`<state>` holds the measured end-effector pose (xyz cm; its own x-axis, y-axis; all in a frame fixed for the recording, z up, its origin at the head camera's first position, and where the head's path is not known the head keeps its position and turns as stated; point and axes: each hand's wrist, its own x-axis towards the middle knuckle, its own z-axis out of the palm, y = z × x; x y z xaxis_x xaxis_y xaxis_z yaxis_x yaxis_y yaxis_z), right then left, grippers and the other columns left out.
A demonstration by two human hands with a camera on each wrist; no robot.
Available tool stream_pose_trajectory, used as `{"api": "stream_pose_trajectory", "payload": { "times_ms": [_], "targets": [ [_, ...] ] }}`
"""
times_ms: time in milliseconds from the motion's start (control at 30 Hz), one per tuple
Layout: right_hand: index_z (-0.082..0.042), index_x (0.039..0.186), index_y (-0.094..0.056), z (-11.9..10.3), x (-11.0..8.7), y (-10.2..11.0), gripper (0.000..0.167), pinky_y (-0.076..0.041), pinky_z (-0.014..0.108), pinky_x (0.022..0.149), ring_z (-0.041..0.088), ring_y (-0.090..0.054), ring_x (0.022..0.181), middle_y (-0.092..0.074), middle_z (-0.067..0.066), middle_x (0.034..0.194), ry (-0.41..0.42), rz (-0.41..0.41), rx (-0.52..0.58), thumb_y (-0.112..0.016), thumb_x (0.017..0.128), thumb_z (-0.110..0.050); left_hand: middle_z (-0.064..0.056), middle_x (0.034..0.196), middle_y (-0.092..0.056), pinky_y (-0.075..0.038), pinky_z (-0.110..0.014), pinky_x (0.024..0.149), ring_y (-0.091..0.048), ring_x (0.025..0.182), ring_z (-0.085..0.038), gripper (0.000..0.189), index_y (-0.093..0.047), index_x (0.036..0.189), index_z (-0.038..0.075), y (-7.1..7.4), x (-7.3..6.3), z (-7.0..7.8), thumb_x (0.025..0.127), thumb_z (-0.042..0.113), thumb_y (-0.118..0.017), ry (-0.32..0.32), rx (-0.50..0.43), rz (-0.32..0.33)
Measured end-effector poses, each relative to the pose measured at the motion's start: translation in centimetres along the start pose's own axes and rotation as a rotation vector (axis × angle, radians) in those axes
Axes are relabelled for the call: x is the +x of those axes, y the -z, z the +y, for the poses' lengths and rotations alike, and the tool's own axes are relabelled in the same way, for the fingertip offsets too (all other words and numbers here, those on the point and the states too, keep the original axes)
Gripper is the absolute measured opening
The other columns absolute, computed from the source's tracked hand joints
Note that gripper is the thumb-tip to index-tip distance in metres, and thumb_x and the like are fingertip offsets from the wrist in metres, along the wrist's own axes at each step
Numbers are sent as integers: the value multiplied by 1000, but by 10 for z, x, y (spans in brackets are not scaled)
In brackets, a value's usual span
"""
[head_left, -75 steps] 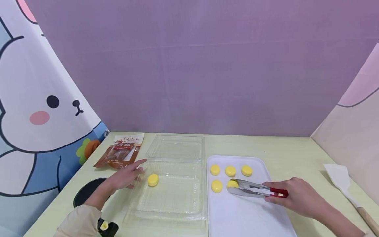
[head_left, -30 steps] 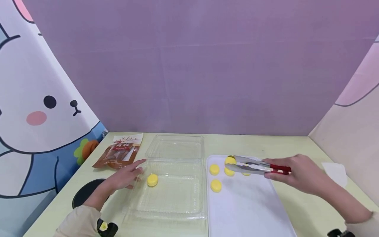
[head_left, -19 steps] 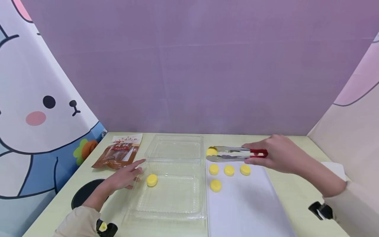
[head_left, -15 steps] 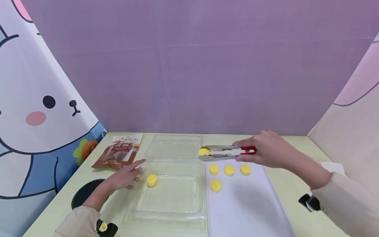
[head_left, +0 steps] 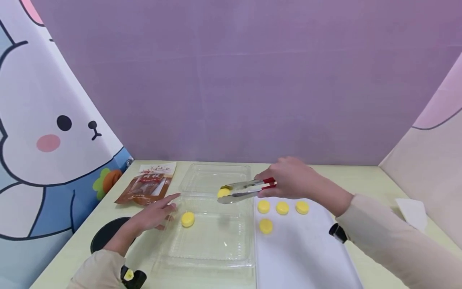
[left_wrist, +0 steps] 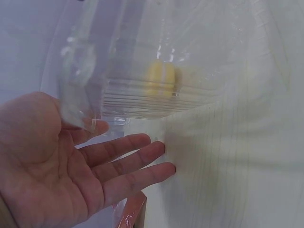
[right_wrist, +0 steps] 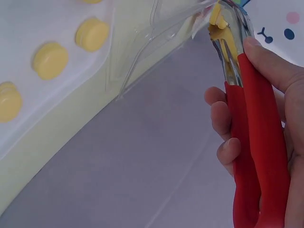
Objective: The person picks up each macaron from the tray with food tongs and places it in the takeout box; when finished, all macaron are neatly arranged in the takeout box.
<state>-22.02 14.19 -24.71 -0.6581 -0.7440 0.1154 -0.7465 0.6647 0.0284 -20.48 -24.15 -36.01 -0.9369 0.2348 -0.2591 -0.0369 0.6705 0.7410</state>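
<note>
Holds the left hand (head_left: 153, 214) with loose, empty, outstretched fingers at the rim of the clear container (head_left: 213, 243), near one yellow macaron (head_left: 187, 219) inside. Beyond, grips tongs (head_left: 246, 184) in the right hand (head_left: 294, 178) with curled fingers, pinching a second macaron (head_left: 223, 192) above the container.

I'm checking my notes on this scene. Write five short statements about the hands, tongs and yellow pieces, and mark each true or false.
1. The tongs grip a yellow piece. True.
2. The left hand is beside the clear container. True.
3. The left hand holds the tongs. False: the right hand does.
4. Four yellow pieces lie on the white tray. True.
5. Three yellow pieces rest in the clear container. False: only one piece does.
</note>
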Motion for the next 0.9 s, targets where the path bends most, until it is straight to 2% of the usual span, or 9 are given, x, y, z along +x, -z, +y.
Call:
{"api": "stream_pose_trajectory", "payload": {
  "times_ms": [167,467,700,900],
  "targets": [
    [-20,104,-77,-6,12,-5,25,-37,21,50,2,-47,55,-58,-15,64,36,-30,-28,-80,88,-39,-33,145,-46,-59,-50,86,-60,117,-42,55,-29,159,5,0,0,0,110,27,-43,6,5,-3],
    [-19,94,-76,-14,27,-20,19,-37,24,55,4,-42,53,-52,-15,60,113,-30,-12,-81,88,-37,-33,145,-46,-59,-50,86,-57,120,-45,55,-29,159,5,0,1,0,110,27,-43,8,9,-5],
    [-22,87,-75,-23,36,-33,16,-35,23,52,4,-41,54,-49,-15,59,100,-60,41,-81,88,-36,-33,146,-45,-59,-50,86,-58,120,-44,55,-29,159,6,0,1,0,110,26,-44,9,10,-3],
    [-24,89,-77,-29,43,-42,15,-34,23,52,5,-41,54,-50,-16,60,71,-99,31,-80,88,-38,-32,146,-47,-59,-50,86,-59,118,-42,55,-29,159,6,0,2,-1,110,26,-44,9,16,0]
  ]
}}
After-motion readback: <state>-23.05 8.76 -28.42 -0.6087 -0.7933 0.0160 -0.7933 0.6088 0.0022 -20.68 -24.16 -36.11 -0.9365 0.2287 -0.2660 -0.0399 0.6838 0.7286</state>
